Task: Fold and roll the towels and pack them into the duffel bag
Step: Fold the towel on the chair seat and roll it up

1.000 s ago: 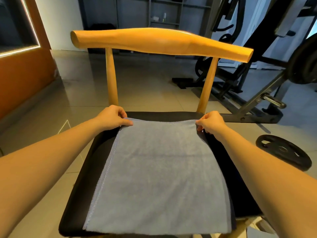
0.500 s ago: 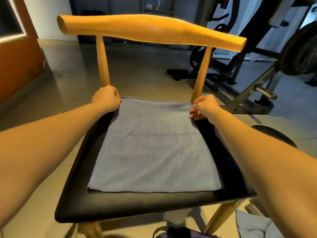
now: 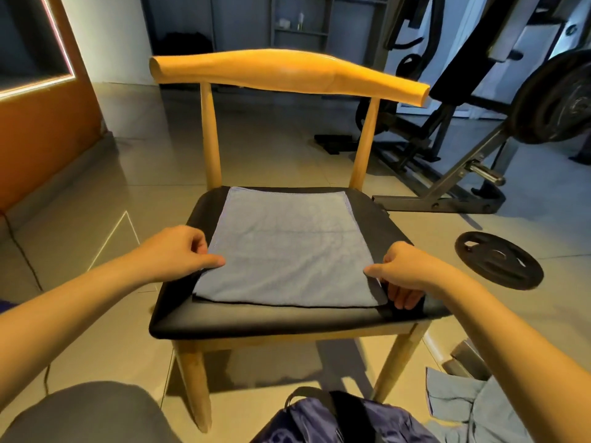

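Pale floor tiles (image 3: 262, 148) run through this gym room, and at the far left an orange wall panel (image 3: 41, 123) carries a thin lit strip. Low down on that side, a knee in grey cloth (image 3: 86, 410) pokes into view.

From there the person's left hand (image 3: 172, 251) reaches to the left edge of the grey-blue towel (image 3: 287, 251), near its front corner. The thumb lies flat on top of the cloth and the fingers are curled in at the hem, pinching it.

The towel is spread flat on the black seat (image 3: 271, 321) of a wooden chair (image 3: 287, 70), its far hem close to the two back posts and its near edge lying a little short of the seat's front. A faint crease crosses its middle. On the floor below the chair's front sits the dark blue duffel bag (image 3: 319, 423), a black strap running across its top; whether it is open I cannot tell.

The right hand (image 3: 412, 273) holds the towel's near right corner, thumb on top and fingers tucked beneath against the seat.

Further right, a second towel (image 3: 460, 404) of the same colour lies crumpled on the tiles beside the bag. A black weight plate (image 3: 499, 260) lies flat on the floor past the chair, and behind it stands a dark gym machine (image 3: 447, 174) loaded with a large plate.
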Demonstrator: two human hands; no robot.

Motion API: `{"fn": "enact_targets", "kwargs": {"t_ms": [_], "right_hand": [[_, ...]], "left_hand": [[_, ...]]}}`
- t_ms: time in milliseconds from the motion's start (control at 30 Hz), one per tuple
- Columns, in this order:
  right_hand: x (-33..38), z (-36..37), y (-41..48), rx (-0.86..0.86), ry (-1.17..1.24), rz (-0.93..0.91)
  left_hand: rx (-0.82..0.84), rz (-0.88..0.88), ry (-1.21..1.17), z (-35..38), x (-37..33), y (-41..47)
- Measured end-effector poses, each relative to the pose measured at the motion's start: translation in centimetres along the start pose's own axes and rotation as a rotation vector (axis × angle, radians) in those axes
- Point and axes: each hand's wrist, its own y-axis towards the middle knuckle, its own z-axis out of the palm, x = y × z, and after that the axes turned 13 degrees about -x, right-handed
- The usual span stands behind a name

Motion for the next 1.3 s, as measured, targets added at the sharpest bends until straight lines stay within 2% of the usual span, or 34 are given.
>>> {"fn": "enact_targets", "kwargs": {"t_ms": [167,333,400,533,633,733,800,867,933,1000,1133,1200,1300], "right_hand": [[-1.3,1.0,-2.6,0.001,0.066,0.037],[-2.1,1.9,-3.7,-0.044,0.443,0.1],[-2.9,1.7,-3.9,0.001,0.602,0.156],[-4.8,1.5,-4.0,0.017,0.784,0.228],[-4.8,2.1,-4.5,-0.023,0.778,0.211],[-4.9,2.9,-4.4,-0.128,0.751,0.16],[-5.3,3.0,-4.3,-0.169,0.756,0.138],[-5.6,2.9,-4.4,-0.155,0.771,0.099],[-5.8,2.4,-4.8,-0.114,0.774,0.055],[-5.9,1.7,-5.3,-0.079,0.775,0.033],[-5.8,-0.2,-6.5,0.037,0.775,-0.062],[-5.6,-1.0,-7.3,-0.002,0.68,-0.163],[-5.3,-2.6,-8.4,-0.065,0.532,-0.291]], "left_hand": [[0.064,-0.227,-0.147,-0.1,-0.1,-3.5],[0.039,-0.295,-0.289,-0.4,0.0,-5.5],[0.007,-0.339,-0.325,-0.4,0.3,-5.7],[-0.012,-0.339,-0.211,0.0,-0.4,-6.1],[-0.046,-0.24,-0.055,0.7,-0.9,-6.9],[-0.236,0.043,0.116,1.2,-1.0,-8.0],[-0.222,0.237,0.1,1.2,-0.7,-8.6],[-0.121,0.338,0.084,1.1,-0.1,-8.9],[-0.1,0.419,0.101,0.7,0.5,-8.8],[-0.156,0.536,0.162,0.3,0.9,-8.9],[-0.291,0.788,0.436,0.3,1.6,-8.4],[-0.355,0.74,0.329,0.1,1.5,-8.7],[-0.389,0.447,-0.067,-0.5,0.5,-9.5]]}}
